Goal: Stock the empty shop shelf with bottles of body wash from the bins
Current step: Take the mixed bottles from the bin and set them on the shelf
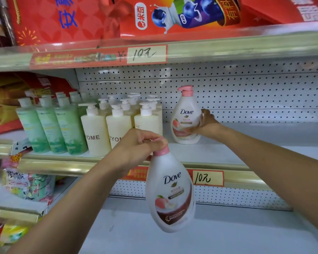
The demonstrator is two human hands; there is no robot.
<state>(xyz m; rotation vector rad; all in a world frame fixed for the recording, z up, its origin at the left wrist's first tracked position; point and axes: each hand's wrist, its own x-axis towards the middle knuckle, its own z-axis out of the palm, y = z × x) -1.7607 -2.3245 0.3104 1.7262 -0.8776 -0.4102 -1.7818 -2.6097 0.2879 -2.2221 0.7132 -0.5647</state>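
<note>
A white Dove body wash bottle (186, 116) with a pink pump stands upright on the middle shelf (246, 143), right of the cream bottles. My right hand (206, 123) grips its lower right side, thumb across the front. A second Dove bottle (170, 195) hangs in front of the shelf edge, label facing me. My left hand (141, 143) holds it by the pink pump top, which the fingers mostly hide. The bins are out of view.
Cream pump bottles (117, 125) and green pump bottles (51, 125) fill the shelf's left part. The pegboard back wall (246, 96) lies behind. Red gift boxes (154, 15) sit on the top shelf. A lower white shelf (209, 235) lies below, with packets (26, 186) at left.
</note>
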